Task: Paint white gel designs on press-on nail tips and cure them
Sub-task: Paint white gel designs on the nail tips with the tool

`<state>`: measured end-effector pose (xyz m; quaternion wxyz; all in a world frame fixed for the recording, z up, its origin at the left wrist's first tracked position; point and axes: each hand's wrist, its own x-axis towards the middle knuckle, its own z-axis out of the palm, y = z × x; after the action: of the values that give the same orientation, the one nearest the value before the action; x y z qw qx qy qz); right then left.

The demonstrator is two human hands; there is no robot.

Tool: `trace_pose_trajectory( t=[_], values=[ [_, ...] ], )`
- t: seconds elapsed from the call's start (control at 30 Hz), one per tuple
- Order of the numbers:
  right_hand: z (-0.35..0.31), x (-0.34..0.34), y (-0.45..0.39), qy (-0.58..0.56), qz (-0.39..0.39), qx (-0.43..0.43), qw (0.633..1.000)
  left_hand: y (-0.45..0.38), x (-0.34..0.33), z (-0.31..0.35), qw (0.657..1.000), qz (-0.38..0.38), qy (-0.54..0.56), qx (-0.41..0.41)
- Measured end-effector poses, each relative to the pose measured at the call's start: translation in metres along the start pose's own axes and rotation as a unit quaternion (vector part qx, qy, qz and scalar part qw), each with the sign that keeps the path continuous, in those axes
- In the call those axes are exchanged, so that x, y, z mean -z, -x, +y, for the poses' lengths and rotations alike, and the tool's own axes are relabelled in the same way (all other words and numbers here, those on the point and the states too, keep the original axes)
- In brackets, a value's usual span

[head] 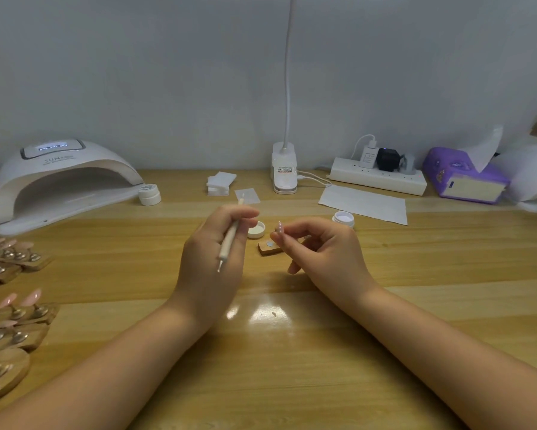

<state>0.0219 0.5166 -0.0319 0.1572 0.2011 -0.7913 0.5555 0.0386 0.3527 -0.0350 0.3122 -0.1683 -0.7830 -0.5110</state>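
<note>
Right hand [318,246] pinching nail tip [279,228] upright above wooden stand [271,248], likely inspecting dots; left hand [213,246], fingers curled round dotting tool [229,240], parked clear; curing lamp [59,181] waits far left

Nail tip [279,228]: pale pink, a row of small white dots along it, pinched upright in the right hand [318,248] above a small wooden stand block [270,248] with a round metal disc on top. Dotting tool [230,240]: slim white pen, held tilted in the left hand [213,256], metal tip pointing down. Open gel jar [343,218] behind the right hand; its white lid [256,229] lies upturned between the hands. UV lamp [59,181]: white, domed, far left on the table, display lit. More pink tips on wooden stands [12,318] at the left edge.
</note>
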Motion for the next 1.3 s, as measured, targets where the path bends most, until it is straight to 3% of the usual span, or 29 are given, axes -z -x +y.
trace_pose_trajectory(
  t=[0.17,0.43,0.87,1.3],
  values=[
    [0.006,-0.002,-0.003,0.058,0.019,0.023,0.998,0.001,-0.005,-0.010,0.988,-0.101,-0.095,0.065],
    [0.013,-0.003,-0.005,0.145,0.011,-0.009,0.989,0.000,-0.005,-0.015,0.971,-0.180,-0.141,0.071],
    [0.012,-0.006,-0.009,0.223,-0.015,-0.028,0.974,0.000,-0.005,-0.020,0.975,-0.171,-0.119,0.075],
    [0.012,-0.007,-0.005,0.320,-0.030,0.043,0.946,0.001,-0.004,-0.019,0.976,-0.167,-0.124,0.061]
  ],
)
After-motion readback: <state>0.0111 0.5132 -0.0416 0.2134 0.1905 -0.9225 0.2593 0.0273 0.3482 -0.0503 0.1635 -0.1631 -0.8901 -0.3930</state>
